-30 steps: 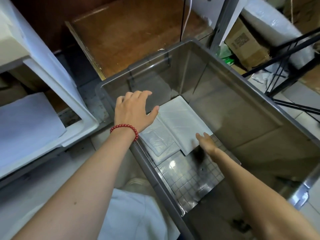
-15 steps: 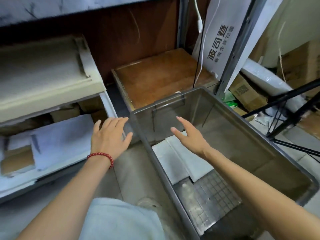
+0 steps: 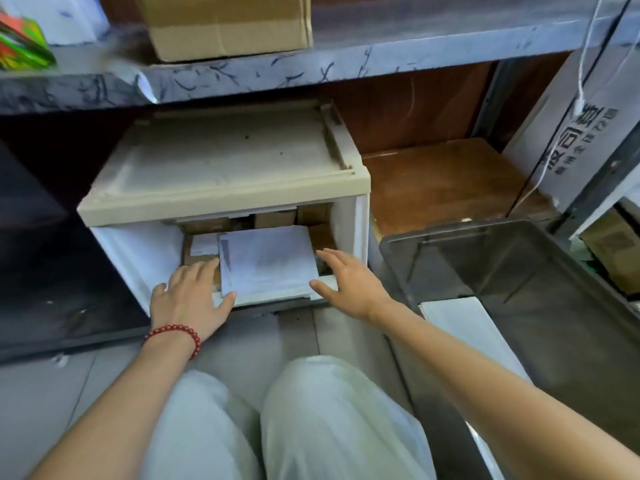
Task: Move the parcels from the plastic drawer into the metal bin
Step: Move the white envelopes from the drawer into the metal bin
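White flat plastic-wrapped parcel (image 3: 266,261) lies on top inside the open cream plastic drawer (image 3: 138,258), brown cardboard parcels (image 3: 277,219) behind it. Left hand (image 3: 188,296), red bead bracelet (image 3: 173,336) on the wrist, fingers spread flat at the parcel's left edge, thumb touching its near corner. Right hand (image 3: 346,282) spread, fingers straight, just beside the parcel's right edge; contact unclear. Grey metal bin (image 3: 519,271) stands right of the drawer, second white flat parcel (image 3: 460,320) lying inside.
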Motion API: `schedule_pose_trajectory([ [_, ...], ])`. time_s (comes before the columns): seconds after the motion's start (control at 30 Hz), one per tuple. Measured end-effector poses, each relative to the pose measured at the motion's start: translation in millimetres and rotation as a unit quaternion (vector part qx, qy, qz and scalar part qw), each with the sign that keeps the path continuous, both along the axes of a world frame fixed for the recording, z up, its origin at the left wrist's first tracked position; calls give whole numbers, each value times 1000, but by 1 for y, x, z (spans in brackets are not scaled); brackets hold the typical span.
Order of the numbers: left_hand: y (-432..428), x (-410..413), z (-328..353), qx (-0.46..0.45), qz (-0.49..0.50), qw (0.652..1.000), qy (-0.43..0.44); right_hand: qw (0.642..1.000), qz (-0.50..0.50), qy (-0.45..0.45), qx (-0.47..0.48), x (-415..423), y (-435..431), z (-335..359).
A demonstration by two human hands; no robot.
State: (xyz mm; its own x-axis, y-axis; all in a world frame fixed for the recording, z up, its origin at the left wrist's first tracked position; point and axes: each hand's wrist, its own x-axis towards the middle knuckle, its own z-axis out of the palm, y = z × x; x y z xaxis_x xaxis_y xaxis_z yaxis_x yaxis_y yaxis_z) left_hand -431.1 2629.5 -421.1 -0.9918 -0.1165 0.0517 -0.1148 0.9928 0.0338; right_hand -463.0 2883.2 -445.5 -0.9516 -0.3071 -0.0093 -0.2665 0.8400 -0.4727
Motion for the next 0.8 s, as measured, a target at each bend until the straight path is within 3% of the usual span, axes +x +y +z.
schedule_pose_trajectory([
  [0.23, -12, -23, -20, 3, 17, 1000, -26, 993, -57, -41, 91, -24, -46, -32],
  [0.43, -13, -59, -49, -17, 9, 996, -85, 986, -104, -82, 100, -51, -54, -61],
  [0.67, -19, -87, -84, 135, 56, 974, -174, 980, -127, -136, 69, -80, -52, -85],
  [0.8, -20, -96, -91, 225, 91, 961, -136, 978, -126, -161, 51, -90, -57, -88],
])
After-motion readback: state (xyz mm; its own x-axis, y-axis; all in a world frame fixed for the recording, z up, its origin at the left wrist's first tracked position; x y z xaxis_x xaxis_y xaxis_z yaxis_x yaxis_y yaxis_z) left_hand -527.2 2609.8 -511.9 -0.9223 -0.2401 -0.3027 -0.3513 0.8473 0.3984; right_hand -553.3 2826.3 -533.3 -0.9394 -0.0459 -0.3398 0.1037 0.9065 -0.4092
